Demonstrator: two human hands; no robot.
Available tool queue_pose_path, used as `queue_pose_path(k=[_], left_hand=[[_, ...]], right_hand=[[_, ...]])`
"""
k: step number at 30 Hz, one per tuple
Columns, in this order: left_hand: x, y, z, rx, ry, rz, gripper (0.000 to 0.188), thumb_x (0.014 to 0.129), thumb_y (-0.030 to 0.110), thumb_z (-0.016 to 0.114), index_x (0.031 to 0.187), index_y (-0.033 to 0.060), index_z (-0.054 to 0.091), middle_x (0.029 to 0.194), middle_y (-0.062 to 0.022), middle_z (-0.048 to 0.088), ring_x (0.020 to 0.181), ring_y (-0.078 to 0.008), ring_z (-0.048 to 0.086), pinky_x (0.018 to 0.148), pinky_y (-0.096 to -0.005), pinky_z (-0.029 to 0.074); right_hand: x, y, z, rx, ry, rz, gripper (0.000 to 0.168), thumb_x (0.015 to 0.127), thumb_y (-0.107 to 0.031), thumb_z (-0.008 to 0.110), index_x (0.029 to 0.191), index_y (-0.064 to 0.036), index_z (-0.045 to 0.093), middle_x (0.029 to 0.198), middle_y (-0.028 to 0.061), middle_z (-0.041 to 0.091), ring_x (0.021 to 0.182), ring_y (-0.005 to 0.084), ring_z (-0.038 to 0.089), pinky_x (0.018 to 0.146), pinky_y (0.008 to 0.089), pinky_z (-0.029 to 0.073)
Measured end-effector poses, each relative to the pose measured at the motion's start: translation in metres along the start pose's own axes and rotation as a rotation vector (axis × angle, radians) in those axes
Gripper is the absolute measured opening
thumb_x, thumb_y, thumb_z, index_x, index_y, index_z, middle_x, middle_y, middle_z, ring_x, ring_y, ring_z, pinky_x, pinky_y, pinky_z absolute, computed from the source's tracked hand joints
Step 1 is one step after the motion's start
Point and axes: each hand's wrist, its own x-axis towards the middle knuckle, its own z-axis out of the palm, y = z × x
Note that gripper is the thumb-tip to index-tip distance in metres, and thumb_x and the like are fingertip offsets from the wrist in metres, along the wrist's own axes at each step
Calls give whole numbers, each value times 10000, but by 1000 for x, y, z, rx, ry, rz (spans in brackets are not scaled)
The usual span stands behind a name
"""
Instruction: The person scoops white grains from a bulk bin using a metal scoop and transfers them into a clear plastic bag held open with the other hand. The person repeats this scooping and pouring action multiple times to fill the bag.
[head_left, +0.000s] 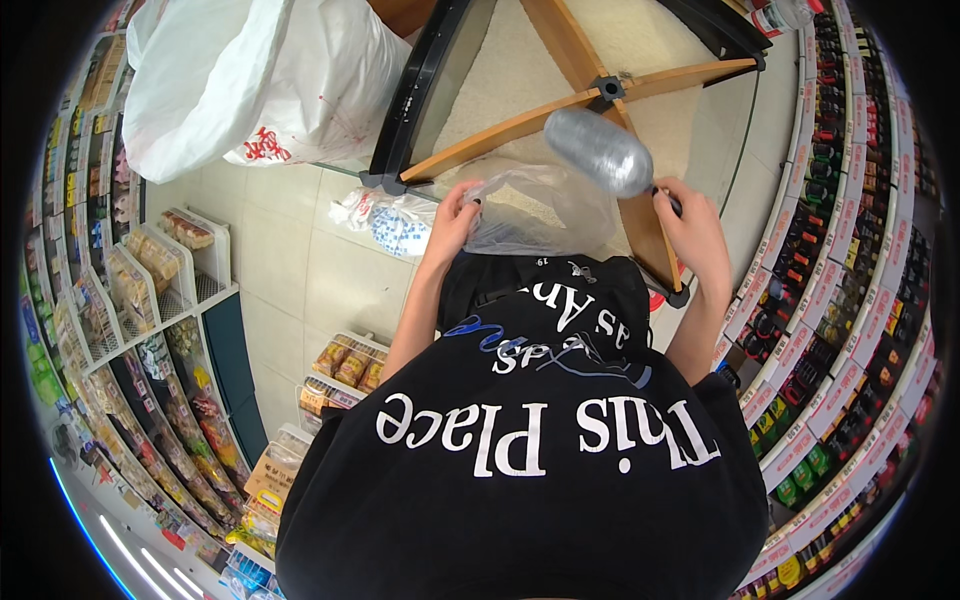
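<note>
My left hand (453, 219) pinches the rim of a clear plastic bag (540, 210), whose mouth is spread over the near part of a bin. In my right hand (686, 221) is the dark handle of a metal scoop (600, 152), its rounded silver underside facing up. The scoop hangs above the bin, just beyond the bag's right side. Pale grains (517, 82), probably rice, fill the bin's compartments, which wooden dividers (510, 135) separate. Whether grains lie inside the bag or under the scoop cannot be told.
A large white plastic bag (322, 90) stands at the bin's left. Black rails (427, 82) edge the compartments. A crumpled blue-and-white bag (401, 229) lies near my left hand. Shelves of bottles (817, 300) curve along the right; racks of packaged food (150, 262) stand at left.
</note>
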Motion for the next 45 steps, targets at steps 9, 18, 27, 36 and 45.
queue_pose_path(k=[9, 18, 27, 36, 45], left_hand=[[-5, 0, -3, -33, -20, -46, 285, 811, 31, 444, 1086, 69, 508, 569, 44, 393, 426, -36, 317, 377, -199, 242], [-3, -4, -6, -29, -46, -47, 282, 810, 30, 441, 1078, 77, 514, 580, 42, 414, 431, -25, 318, 380, -191, 241], [0, -7, -5, -9, -64, -52, 276, 809, 30, 440, 1067, 84, 523, 605, 45, 437, 442, -17, 321, 393, -178, 238], [3, -6, -3, 9, -93, -61, 270, 809, 35, 441, 1063, 70, 525, 611, 46, 439, 465, -17, 329, 407, -176, 235], [1, -9, -5, 79, -80, -42, 274, 804, 54, 446, 1064, 63, 533, 618, 39, 458, 479, -20, 350, 423, -174, 257]], right_hand=[[58, 107, 111, -199, -39, -6, 258, 816, -194, 473, 891, 21, 594, 790, 242, 597, 791, 383, 581, 723, 434, 460], [84, 141, 167, -264, -138, 339, 288, 822, -218, 464, 858, 37, 595, 873, 239, 604, 850, 379, 588, 737, 453, 472], [137, 171, 215, -94, -73, 389, 291, 812, -240, 480, 1022, -56, 565, 986, 253, 566, 960, 396, 532, 816, 457, 420], [140, 254, 269, 136, -147, 238, 303, 781, -210, 534, 1028, -41, 582, 939, 181, 610, 876, 270, 588, 756, 333, 449], [103, 250, 239, 676, -350, 436, 334, 800, -105, 474, 1130, -77, 513, 923, 83, 577, 776, 184, 570, 648, 310, 463]])
